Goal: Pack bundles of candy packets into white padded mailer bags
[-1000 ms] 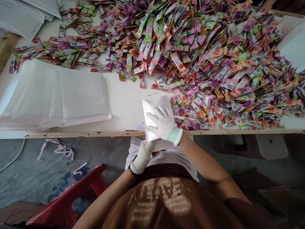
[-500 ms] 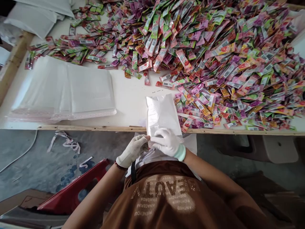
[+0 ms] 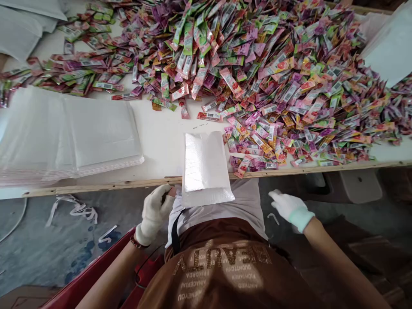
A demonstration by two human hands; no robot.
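A white padded mailer bag lies over the table's front edge, its lower end reaching over my lap. Its clear flap end hangs toward me. Just left of the bag is my left hand, in a white glove with a bare fingertip showing. Its fingers are loosely curled, a gap shows between them, and nothing is visible in the grip. Well off to the right, beyond my lap, my right hand has its gloved fingers stretched out to the left. Below those fingers is a thin white strip.
A stack of flat translucent mailers lies at the table's left. Many colourful stick sachets are heaped across the back and right. Filled white bags lie at the upper left. White strips litter the floor near a red seat.
Both hands have come off the bag's lower end: the left moved a little left, the right swung far right. The flap end is now uncovered, and a white strip shows below my right hand.
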